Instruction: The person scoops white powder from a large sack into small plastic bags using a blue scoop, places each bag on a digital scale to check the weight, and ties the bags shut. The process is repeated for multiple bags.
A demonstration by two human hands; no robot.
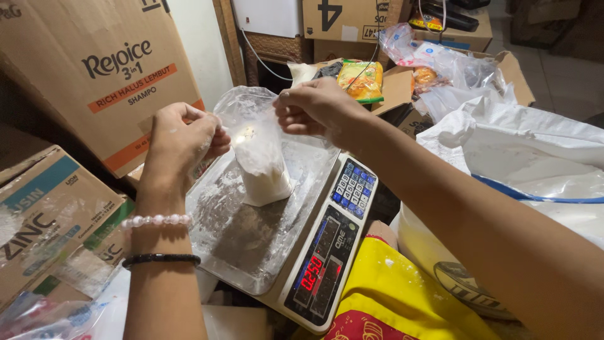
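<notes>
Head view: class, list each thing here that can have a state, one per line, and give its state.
Plastic bag: open at the top, part filled with white powder, standing on the scale tray.
Scale tray: dusted with white powder.
Scale display: lit, red digits showing.
Left hand: pinching the bag's left edge, powder on its fingers.
Right hand: pinching the bag's right edge.
White sack: open at the top.

Open space lies above the front half of the dusty scale tray. Cardboard boxes wall in the left side, a large white sack crowds the right, and packets block behind.
</notes>
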